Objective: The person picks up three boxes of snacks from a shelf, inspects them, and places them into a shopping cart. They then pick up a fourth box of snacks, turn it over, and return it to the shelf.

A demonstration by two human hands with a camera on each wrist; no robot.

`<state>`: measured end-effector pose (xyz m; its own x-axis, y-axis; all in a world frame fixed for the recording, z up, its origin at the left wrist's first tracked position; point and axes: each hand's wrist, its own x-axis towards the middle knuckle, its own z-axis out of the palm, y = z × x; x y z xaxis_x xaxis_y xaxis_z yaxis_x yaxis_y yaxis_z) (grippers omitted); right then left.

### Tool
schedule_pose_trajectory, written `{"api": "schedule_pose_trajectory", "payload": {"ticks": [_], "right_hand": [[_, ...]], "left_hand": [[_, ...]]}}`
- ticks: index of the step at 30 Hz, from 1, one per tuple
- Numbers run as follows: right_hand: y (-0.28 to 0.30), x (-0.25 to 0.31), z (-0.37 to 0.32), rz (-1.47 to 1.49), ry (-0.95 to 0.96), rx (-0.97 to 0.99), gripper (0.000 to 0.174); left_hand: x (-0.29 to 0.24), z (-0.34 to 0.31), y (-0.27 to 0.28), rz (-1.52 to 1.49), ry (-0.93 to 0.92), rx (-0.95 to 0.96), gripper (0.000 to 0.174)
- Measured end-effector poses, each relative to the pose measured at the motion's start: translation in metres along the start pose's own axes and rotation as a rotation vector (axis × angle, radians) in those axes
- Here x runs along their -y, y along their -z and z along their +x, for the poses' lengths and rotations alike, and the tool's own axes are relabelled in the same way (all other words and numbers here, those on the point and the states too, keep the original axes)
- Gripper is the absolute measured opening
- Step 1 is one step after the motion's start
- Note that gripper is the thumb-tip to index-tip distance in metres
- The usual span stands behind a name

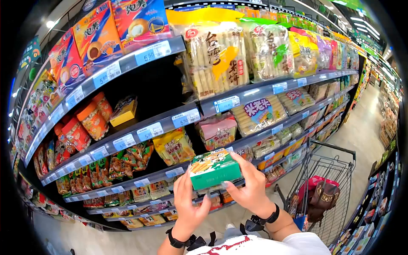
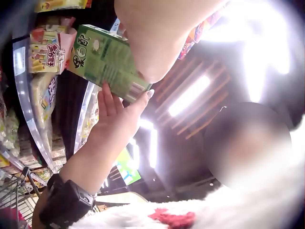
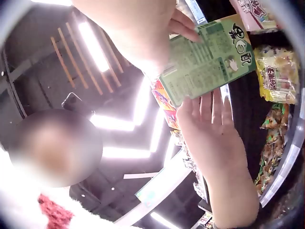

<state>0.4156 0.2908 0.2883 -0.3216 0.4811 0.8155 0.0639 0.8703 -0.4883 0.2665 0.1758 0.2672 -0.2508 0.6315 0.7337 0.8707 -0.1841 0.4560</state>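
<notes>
A small green snack box (image 1: 216, 174) with a white and orange printed top is held between both hands in front of the shelves. My left hand (image 1: 188, 208) grips its left side, with the thumb at the near lower edge. On the opposite side my right hand (image 1: 253, 187) holds the right end between fingers and thumb. From below, both wrist views show the green box's printed underside (image 2: 107, 62), with large dark characters near one end. Behind the box sit a yellow snack bag (image 1: 173, 146) and a pink snack bag (image 1: 217, 132).
Shelves of bagged snacks run along the front, edged with price tags (image 1: 185, 118). A small yellow box (image 1: 124, 111) lies on a dark shelf beside red jars (image 1: 94, 117). At right stands a wire shopping cart (image 1: 329, 165) holding a brown bag (image 1: 325, 195), beside the aisle floor (image 1: 361, 110).
</notes>
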Motion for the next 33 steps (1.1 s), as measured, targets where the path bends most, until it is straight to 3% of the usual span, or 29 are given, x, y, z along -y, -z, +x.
{"api": "schedule_pose_trajectory", "payload": {"ticks": [4, 8, 11, 16, 19, 24, 33], "right_hand": [[-0.012, -0.016, 0.015, -0.041, -0.003, 0.024, 0.049], [-0.017, -0.016, 0.019, 0.088, -0.257, 0.045, 0.033], [-0.027, -0.025, 0.013, 0.21, -0.46, 0.061, 0.032], [-0.042, -0.022, 0.009, 0.322, -0.479, 0.034, 0.028], [-0.045, -0.01, 0.013, 0.569, -0.602, 0.082, 0.025], [-0.05, -0.011, 0.008, 0.513, -0.477, 0.221, 0.027], [-0.058, -0.003, 0.001, 0.613, -0.505, 0.204, 0.026]], "left_hand": [[0.021, 0.018, 0.001, 0.047, -0.047, -0.03, 0.067], [0.041, 0.033, -0.003, 0.024, -0.094, -0.039, 0.069], [0.054, 0.039, -0.001, -0.165, -0.047, 0.061, 0.068], [0.073, 0.034, 0.006, -0.428, 0.157, 0.165, 0.062], [0.083, 0.038, 0.011, -0.457, 0.1, 0.161, 0.059], [0.091, 0.039, 0.02, -0.526, 0.113, 0.276, 0.05], [0.104, 0.042, 0.025, -0.583, 0.124, 0.358, 0.049]]}}
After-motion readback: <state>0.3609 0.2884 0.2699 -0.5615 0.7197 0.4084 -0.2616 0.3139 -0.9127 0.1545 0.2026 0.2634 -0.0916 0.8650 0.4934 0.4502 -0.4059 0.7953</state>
